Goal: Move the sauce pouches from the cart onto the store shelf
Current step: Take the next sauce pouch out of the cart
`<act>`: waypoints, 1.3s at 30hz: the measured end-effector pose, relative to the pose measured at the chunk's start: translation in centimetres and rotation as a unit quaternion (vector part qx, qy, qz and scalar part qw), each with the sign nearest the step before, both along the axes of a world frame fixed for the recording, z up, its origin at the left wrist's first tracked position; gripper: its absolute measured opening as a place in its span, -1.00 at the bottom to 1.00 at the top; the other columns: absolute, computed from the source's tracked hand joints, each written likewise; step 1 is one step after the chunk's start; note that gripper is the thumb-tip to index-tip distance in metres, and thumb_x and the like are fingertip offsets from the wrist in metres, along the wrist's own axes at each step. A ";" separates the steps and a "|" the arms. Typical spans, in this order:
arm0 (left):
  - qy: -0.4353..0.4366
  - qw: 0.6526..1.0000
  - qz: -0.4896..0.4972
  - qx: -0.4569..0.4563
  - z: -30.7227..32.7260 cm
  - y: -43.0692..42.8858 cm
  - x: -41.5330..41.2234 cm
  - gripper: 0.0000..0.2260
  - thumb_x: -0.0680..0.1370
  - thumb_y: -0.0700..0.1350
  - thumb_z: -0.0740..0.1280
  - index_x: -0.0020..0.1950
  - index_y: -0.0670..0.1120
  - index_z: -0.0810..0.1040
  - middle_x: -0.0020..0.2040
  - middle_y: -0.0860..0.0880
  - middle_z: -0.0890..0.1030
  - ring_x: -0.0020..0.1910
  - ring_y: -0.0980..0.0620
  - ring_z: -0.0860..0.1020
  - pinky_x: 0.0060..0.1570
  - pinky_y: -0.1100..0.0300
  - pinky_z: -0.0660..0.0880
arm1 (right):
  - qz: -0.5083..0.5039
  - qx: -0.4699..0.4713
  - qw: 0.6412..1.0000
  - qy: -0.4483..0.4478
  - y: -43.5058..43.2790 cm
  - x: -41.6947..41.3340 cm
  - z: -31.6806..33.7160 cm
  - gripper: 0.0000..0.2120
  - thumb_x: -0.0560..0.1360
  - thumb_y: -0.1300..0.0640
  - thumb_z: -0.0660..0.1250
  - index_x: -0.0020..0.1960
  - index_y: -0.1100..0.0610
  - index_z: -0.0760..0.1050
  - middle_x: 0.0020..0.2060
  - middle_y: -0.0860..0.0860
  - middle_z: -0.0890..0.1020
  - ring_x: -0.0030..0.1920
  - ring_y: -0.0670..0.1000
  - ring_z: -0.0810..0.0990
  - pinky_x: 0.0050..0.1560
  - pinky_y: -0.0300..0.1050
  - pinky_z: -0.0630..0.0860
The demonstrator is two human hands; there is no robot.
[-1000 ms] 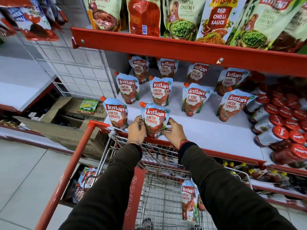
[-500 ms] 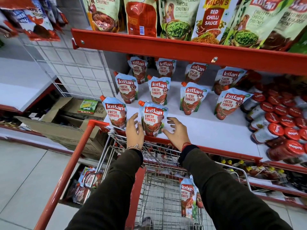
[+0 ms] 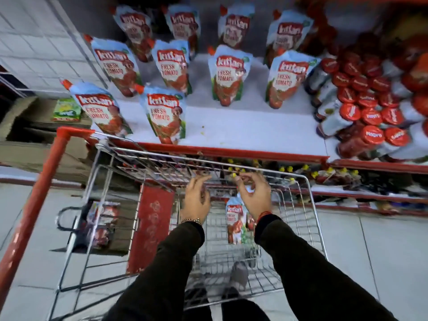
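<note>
Several blue-and-red tomato sauce pouches stand in rows on the white shelf [image 3: 243,130]. The front one [image 3: 165,117] stands near the shelf's red lip, with another [image 3: 102,110] to its left. Inside the wire cart [image 3: 308,218] one more pouch [image 3: 235,220] stands upright. My left hand [image 3: 196,198] and my right hand [image 3: 253,195] hover over the cart basket, fingers spread and curled, holding nothing. The right hand is just above and to the right of the cart pouch and hides its upper right edge.
Red-capped jars [image 3: 370,107] crowd the shelf's right side. A red cart frame bar [image 3: 34,205] runs down the left. Cardboard boxes [image 3: 34,135] and a green packet [image 3: 67,110] sit at floor level on the left. A lower shelf [image 3: 347,181] holds yellow-capped bottles.
Both hands have let go of the front pouch, left it standing on the shelf, and dropped back down into the cart. The camera has tilted downward.
</note>
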State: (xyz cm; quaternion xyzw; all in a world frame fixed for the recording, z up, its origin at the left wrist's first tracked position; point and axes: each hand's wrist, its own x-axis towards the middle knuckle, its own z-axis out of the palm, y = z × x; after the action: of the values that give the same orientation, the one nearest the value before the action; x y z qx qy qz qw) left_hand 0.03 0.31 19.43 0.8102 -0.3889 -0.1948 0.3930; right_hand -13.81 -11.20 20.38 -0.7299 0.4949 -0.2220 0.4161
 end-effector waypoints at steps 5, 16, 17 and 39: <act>0.115 0.981 -0.005 0.156 -7.2 -0.1 -4.1 -0.69 0.60 -0.23 0.19 0.34 -0.14 0.47 0.32 -0.23 0.50 0.23 -0.18 0.52 0.22 0.00 0.49 | -0.033 0.080 0.993 0.082 0.3 -5.3 -5.7 -0.74 0.56 -0.05 0.33 0.04 0.14 0.59 -0.12 0.00 0.62 -0.19 0.01 0.57 -0.08 -0.13 0.49; 0.250 0.912 0.032 0.322 -21.8 -2.1 -7.0 -0.67 0.61 -0.30 0.16 0.37 -0.22 0.46 0.41 -0.19 0.47 0.39 -0.15 0.44 0.39 0.11 0.36 | 0.025 0.181 0.941 0.283 1.5 -6.6 -18.0 -0.70 0.53 -0.05 0.37 -0.08 0.22 0.62 -0.08 0.19 0.72 -0.14 0.11 0.67 -0.33 -0.25 0.37; 0.258 0.908 0.037 0.329 -22.7 -2.4 -7.1 -0.67 0.61 -0.26 0.19 0.38 -0.19 0.46 0.39 -0.18 0.49 0.37 -0.15 0.46 0.38 0.10 0.39 | 0.016 0.178 0.940 0.292 1.4 -6.4 -18.6 -0.69 0.52 -0.07 0.38 -0.05 0.21 0.64 -0.07 0.17 0.72 -0.10 0.13 0.68 -0.27 -0.23 0.41; 0.354 0.869 0.281 0.203 -24.3 -3.0 -11.2 -0.75 0.63 -0.21 0.16 0.11 -0.24 0.60 -0.08 -0.13 0.61 -0.33 0.05 0.57 -0.56 0.46 0.42 | 0.068 0.208 0.971 0.100 1.8 -7.8 -19.7 -0.93 0.52 0.23 0.39 -0.09 0.25 0.57 -0.23 0.01 0.70 -0.22 -0.12 0.63 -0.07 -0.21 0.52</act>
State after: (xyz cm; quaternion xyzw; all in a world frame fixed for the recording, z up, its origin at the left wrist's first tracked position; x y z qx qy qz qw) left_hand -11.19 -2.68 -4.91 0.8238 0.0682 -0.4243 0.3696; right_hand -21.58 -9.36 0.65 -0.6781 0.5183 -0.0114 0.5211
